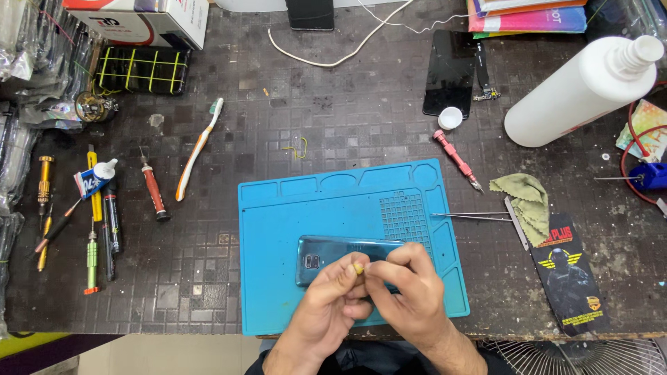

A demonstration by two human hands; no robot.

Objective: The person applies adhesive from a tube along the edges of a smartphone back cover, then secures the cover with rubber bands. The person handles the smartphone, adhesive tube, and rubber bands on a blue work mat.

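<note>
A teal phone [326,251] lies back-up on a blue work mat [278,215], its camera block toward the left. Above its near edge, my left hand [332,302] and my right hand [406,288] meet fingertip to fingertip. Between them they pinch a tiny yellowish piece [358,267]; I cannot tell what it is. The right end of the phone is hidden under my right hand.
Metal tweezers [472,217], a red screwdriver [457,161] and a green cloth [531,201] lie right of the mat. A big white bottle [580,90] lies at the far right. Several screwdrivers [97,222], a glue tube [96,179] and a toothbrush [198,149] lie left. A black phone screen [450,73] lies at the back.
</note>
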